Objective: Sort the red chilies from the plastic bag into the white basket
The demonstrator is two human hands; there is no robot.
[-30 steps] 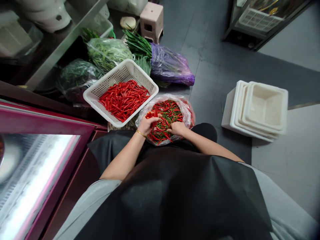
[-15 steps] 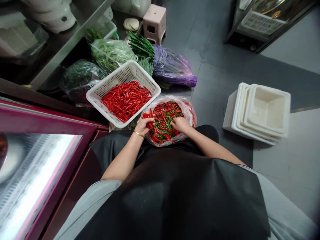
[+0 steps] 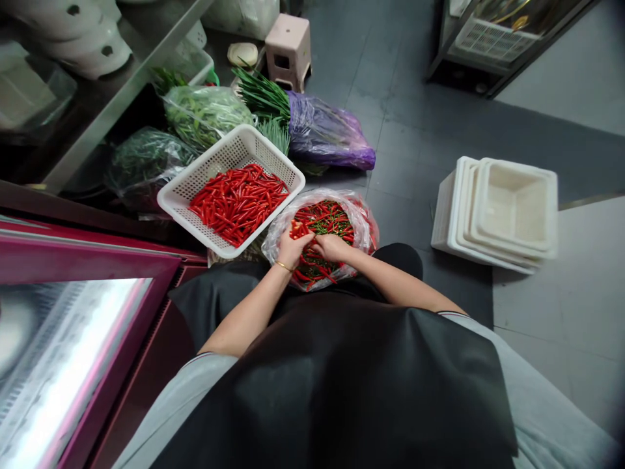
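A clear plastic bag [image 3: 362,228] of red chillies with green stems [image 3: 332,218] sits open at my lap. Over its left part, my left hand [image 3: 293,247] is closed around several red chillies [image 3: 299,229]. My right hand [image 3: 331,248] meets it over the bag, fingers pinched together near the left fingertips; whatever they hold is too small to make out. Up and to the left of the bag stands a white perforated basket [image 3: 181,198], with a heap of red chillies [image 3: 239,203] without visible stems inside.
Bagged greens [image 3: 208,114] and a purple bag [image 3: 332,133] lie beyond the basket. A pink stool [image 3: 289,45] stands at the top. Stacked white containers [image 3: 517,208] are on the floor at right. A lit, magenta-framed cabinet [image 3: 146,286] borders the left, below a metal shelf [image 3: 127,98].
My right hand has moved left to my left hand, which has shifted slightly right over the bag with its chillies. The whole view has shifted a little.
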